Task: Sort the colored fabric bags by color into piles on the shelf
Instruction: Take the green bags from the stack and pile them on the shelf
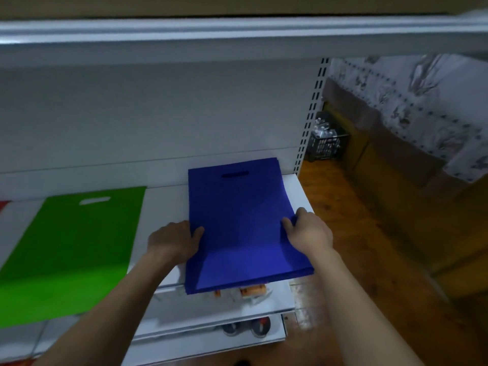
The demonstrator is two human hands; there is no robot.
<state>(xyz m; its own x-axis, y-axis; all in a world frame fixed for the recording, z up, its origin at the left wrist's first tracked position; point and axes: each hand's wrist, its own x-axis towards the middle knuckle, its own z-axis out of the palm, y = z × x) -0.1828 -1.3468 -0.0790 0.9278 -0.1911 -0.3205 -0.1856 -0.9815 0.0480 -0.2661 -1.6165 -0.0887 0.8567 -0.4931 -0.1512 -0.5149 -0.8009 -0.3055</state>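
1. Blue bags (237, 223) sit as a stack right of centre on the shelf (295, 191), near edge hanging past the shelf lip, so it looks like you're placing or squaring them.
2. Your left hand (173, 241) grips the stack's left edge, thumb on top, rest underneath I'd guess.
3. Your right hand (307, 232) pinches the right edge, thumb over the top bag. Holding both sides keeps floppy fabric flat and aligned.
4. Green bags (71, 249) lie at the left of the frame, well apart, which keeps the colours from mixing.
5. A red sliver (4, 204) at the far left edge is probably another pile, can't tell.
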